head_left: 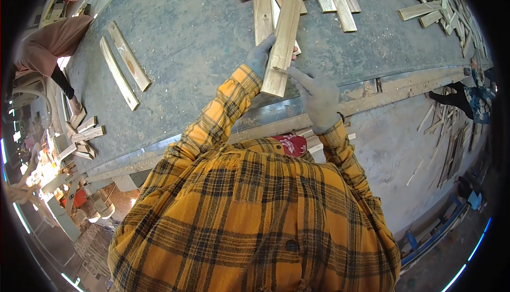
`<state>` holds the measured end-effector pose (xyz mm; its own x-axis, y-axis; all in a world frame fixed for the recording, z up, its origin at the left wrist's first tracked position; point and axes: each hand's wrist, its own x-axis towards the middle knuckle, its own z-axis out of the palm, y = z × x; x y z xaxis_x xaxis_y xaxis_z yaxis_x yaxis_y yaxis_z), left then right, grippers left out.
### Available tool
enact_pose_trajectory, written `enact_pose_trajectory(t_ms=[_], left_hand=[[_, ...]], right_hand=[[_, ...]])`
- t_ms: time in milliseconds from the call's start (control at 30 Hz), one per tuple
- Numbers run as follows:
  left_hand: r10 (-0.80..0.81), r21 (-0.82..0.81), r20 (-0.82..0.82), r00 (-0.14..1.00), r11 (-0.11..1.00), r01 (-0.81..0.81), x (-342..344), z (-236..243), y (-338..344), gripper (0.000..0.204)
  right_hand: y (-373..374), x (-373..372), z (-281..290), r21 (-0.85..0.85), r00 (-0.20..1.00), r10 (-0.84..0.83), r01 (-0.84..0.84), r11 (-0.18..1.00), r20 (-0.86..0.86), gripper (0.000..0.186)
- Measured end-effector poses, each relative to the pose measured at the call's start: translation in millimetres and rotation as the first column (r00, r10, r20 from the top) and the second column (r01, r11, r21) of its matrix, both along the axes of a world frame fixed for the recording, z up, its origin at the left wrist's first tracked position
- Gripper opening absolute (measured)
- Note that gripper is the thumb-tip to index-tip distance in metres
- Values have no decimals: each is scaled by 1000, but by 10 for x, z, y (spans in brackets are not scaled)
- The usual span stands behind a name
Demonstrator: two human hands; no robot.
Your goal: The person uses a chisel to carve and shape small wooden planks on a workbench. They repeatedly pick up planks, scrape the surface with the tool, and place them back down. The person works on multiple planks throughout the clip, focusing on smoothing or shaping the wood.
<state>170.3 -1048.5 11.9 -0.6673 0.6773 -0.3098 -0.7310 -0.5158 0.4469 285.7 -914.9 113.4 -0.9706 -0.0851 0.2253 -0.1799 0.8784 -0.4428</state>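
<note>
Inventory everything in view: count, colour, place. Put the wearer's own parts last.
Worktable: one, grey-blue, centre
Held plank: one, pale brown, centre
Far planks: several, pale brown, top middle
Paired planks: two, pale brown, table's left part
Short pieces: several, brown, table's left end
Piled pieces: many, pale brown, upper right
Thin strips: many, brown, floor, right
Co-worker in brown: one, left edge
Co-worker in blue pattern: one, right edge
Plaid sleeves: two, yellow and black, lower middle
Left hand: one, grey-gloved, gripping held plank
Right hand: one, grey-gloved, at held plank's right edge
</note>
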Motion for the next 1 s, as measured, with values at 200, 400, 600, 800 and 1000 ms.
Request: enact_pose_trajectory(t_ms=[200,400,600,800,1000], left_hand=[[-32,96,34,999,995,29,2,-68,-78,52],[-2,63,10,1000,998,1,19,-35,-99,51],[-59,132,46,997,990,52,33,-97,-172,50],[-27,128,58,998,992,20,40,-99,-209,48],[-77,102,1,997,992,76,37,-72,-295,57]], right_hand=[[-79,27,3,115,999,43,-44,992,8,30],[-148,4,2,40,1000,27,-27,999,-15,30],[-208,24,35,149,996,86,-89,985,27,31],[-250,15,-14,137,997,69,-64,988,-28,31],[-300,56,7,96,998,63,-60,994,-25,32]])
